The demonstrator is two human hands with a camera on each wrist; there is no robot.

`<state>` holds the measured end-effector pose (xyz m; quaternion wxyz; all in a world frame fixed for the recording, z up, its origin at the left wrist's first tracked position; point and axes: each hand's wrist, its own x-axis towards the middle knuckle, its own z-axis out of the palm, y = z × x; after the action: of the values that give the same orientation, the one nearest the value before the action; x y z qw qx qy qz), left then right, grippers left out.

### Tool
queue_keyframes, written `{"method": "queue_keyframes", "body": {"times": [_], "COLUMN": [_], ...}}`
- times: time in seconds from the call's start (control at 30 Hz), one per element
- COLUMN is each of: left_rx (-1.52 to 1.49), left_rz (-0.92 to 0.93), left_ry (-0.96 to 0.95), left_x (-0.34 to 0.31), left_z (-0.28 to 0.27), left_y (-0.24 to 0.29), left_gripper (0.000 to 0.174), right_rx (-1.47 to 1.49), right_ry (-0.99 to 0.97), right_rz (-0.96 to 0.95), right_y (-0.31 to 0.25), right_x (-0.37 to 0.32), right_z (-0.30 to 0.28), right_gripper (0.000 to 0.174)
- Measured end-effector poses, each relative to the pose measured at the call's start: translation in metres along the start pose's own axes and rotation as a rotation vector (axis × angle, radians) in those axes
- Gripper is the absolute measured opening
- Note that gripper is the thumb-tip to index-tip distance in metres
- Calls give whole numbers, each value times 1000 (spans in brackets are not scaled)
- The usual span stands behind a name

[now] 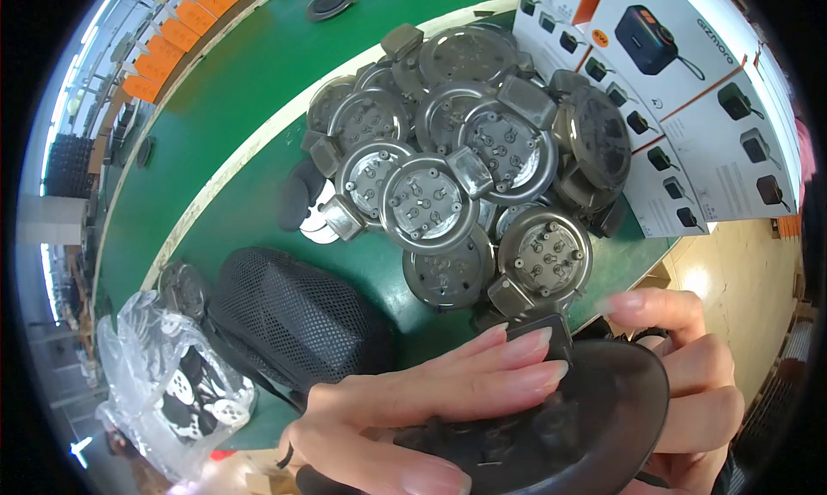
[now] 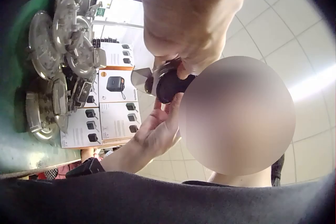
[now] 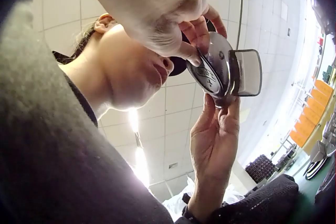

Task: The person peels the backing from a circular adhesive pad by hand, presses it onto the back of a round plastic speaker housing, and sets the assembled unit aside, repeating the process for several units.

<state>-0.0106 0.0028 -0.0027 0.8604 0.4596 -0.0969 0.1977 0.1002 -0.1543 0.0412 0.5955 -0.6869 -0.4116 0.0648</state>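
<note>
Green tabletop [image 1: 233,81] bears piled grey housings [image 1: 428,204] under a tiled ceiling [image 2: 273,22].

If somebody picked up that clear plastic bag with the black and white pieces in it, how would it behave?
The clear plastic bag would probably feel floppy, since its film is thin and crumpled. The black and white pieces would likely shift as it lifts, because they lie jumbled.
</note>
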Motion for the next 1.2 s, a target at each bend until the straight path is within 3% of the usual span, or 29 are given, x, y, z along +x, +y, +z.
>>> {"method": "queue_keyframes", "body": {"times": [0.03, 0.1, 0.13, 0.2, 0.23, 0.3, 0.43, 0.5, 0.57, 0.67, 0.77, 0.87, 0.97, 1.03, 1.2], "left_rx": [8, 77, 131, 236, 286, 377, 560, 570, 493, 538, 521, 535, 522, 552, 252], "left_rz": [32, -75, -75, -80, -86, -103, -128, -24, 19, 157, 239, 268, 193, 192, 46], "left_ry": [-24, -41, 30, 121, 141, 78, -36, 79, 131, 116, 126, 148, 117, 79, 32], "left_x": [1, 7, 14, 23, 26, 23, 12, 10, 12, 17, 17, 16, 16, 18, 21], "left_z": [-2, 4, 12, 21, 22, 8, -17, -10, -10, -9, -12, -11, -9, -12, -9], "left_y": [-1, 11, 15, 16, 16, 15, 12, 3, -4, -7, -10, -10, -5, -3, 1], "left_gripper": [22, 24, 20, 20, 21, 26, 44, 43, 43, 42, 41, 41, 39, 48, 47], "right_rx": [-13, -58, -87, -119, -121, -125, -206, -270, -276, -278, -235, -260, -237, -133, 44], "right_ry": [-1, -5, -16, -96, -178, -258, -264, -289, -215, -218, -239, -238, -258, -276, -243], "right_rz": [19, 59, 57, -101, -269, -424, -381, -397, -391, -399, -206, -371, -468, -460, -365], "right_y": [-2, -8, -11, -8, 2, 11, 13, 15, 18, 19, 9, 19, 27, 29, 29], "right_x": [0, 3, 4, 14, 26, 33, 38, 40, 38, 42, 42, 44, 44, 47, 49], "right_z": [0, 0, 2, -1, -8, -10, -6, -7, 0, 1, 1, 3, 2, -2, -9], "right_gripper": [15, 16, 17, 18, 21, 22, 18, 18, 29, 39, 34, 34, 29, 23, 17]}}
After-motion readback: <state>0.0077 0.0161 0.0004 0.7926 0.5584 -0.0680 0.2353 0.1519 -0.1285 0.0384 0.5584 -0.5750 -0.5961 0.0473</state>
